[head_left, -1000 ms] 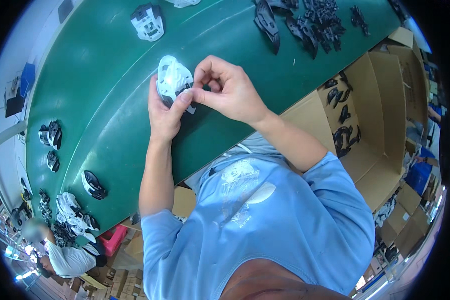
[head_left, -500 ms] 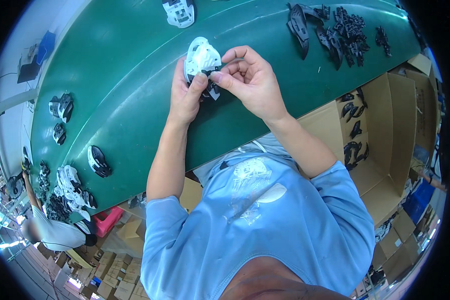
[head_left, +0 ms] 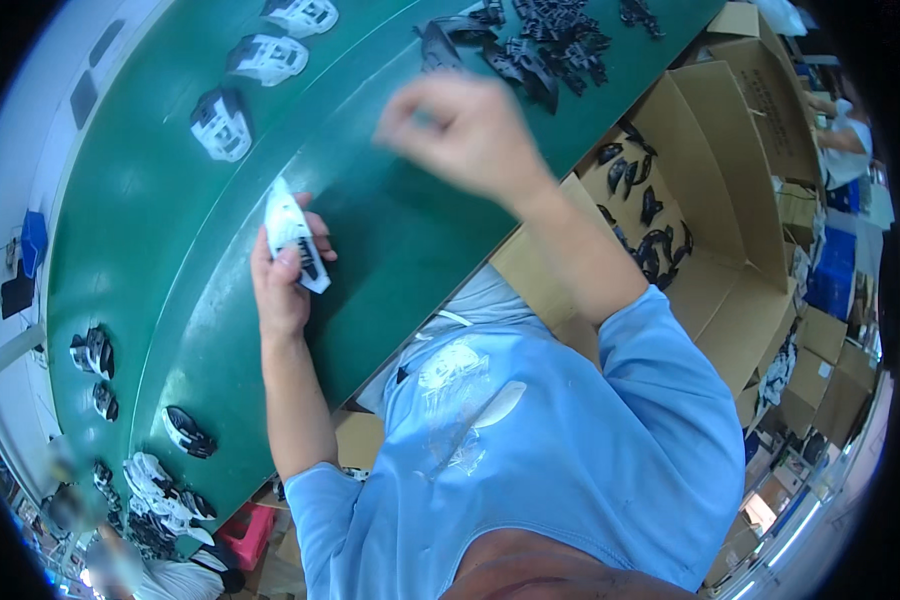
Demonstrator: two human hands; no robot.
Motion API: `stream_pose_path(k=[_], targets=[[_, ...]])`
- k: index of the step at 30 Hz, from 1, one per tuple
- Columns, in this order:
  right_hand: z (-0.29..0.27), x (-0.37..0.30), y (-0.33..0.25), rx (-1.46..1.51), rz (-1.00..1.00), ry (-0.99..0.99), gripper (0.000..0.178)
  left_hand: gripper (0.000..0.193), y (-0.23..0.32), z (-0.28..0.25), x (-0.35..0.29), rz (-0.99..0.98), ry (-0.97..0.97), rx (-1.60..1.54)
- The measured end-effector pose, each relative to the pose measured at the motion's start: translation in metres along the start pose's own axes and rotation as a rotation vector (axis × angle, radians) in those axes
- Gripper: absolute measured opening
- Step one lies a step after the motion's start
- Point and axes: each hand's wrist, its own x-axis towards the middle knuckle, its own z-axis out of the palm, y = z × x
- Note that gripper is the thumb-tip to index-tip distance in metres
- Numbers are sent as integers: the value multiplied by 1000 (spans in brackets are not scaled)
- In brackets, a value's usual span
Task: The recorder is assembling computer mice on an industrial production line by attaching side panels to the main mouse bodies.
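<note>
My left hand [head_left: 282, 285] grips a white plastic shell piece [head_left: 288, 222] with a black insert, tilted edge-on above the green table [head_left: 380, 270]. The thumb presses near its lower end, by the dark insert. My right hand [head_left: 470, 135] is apart from it, raised over the table and smeared by motion. Its fingers look curled; whether they hold anything cannot be seen. Nearest to it are curved black plastic pieces [head_left: 438, 50] and a pile of small black parts [head_left: 560, 35]. Several white-and-black shells, one of them here [head_left: 222, 128], lie farther left on the table.
An open cardboard box [head_left: 720, 150] with curved black pieces [head_left: 652, 205] stands to the right, past the table edge. More shells [head_left: 155, 480] are heaped at the lower left, near a pink stool [head_left: 248, 532] and another person [head_left: 175, 578].
My right hand has let go of the shell and moved up toward the black parts. The left hand keeps the shell, now turned edge-on. The view has swung right.
</note>
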Motion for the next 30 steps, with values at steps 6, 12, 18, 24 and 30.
stream_pose_path(k=[6, 12, 18, 24, 30], targets=[[-46, 39, 76, -356, 242, 22, 31, 99, 8, 13, 22, -65, -116, 178], [-36, 35, 26, 74, 254, -166, 33, 101, 13, 47, 52, 20, -220, -147], [14, 19, -3, 21, -88, -167, 29, 70, 9, 40, 54, -31, -19, -552], [39, 3, -3, -123, -218, -130, 25, 64, 6, 44, 33, 36, 157, -549], [40, 0, -6, -104, -258, -212, 29, 61, -2, 43, 22, -32, 174, -720]])
